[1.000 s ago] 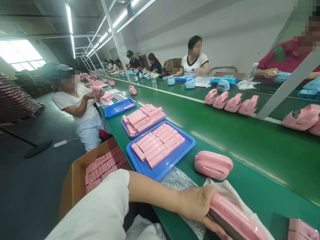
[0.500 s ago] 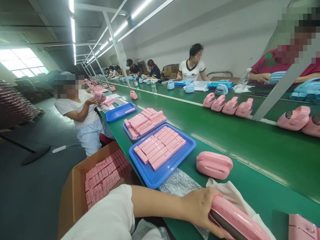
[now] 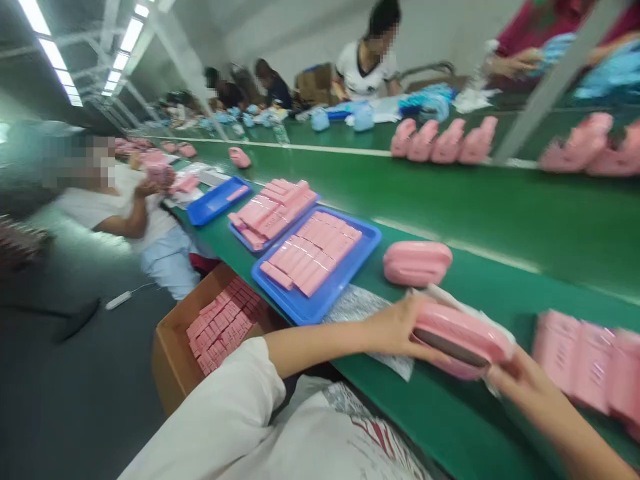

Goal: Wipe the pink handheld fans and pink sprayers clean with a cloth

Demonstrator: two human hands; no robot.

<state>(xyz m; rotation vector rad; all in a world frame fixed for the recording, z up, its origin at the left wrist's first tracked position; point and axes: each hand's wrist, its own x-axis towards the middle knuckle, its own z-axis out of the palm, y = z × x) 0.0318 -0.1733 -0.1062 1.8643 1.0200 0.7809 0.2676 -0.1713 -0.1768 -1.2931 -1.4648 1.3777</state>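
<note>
A rounded pink plastic casing [image 3: 465,333] with a dark slot along its near side is held level above the bench. My left hand [image 3: 395,327] grips its left end, thumb and fingers closed around it. At the right end, my right hand [image 3: 517,377] has its fingers closed on the casing, partly blurred. A white cloth [image 3: 450,293] shows along the casing's far edge; whether a hand also pinches it I cannot tell. Just beyond lies a second pink casing [image 3: 417,262] on the green bench. Under my left forearm is a clear plastic bag [image 3: 357,303].
A blue tray [image 3: 305,310] of pink bars stands left of my hands, with more trays behind. Several pink blocks [image 3: 575,357] sit at right. A carton [image 3: 170,363] of pink parts is below the bench edge. Co-workers sit left and across the green belt [image 3: 450,200].
My view has tilted and shifted. The pink casing now appears higher and more level, and my right hand has come into view holding its right end.
</note>
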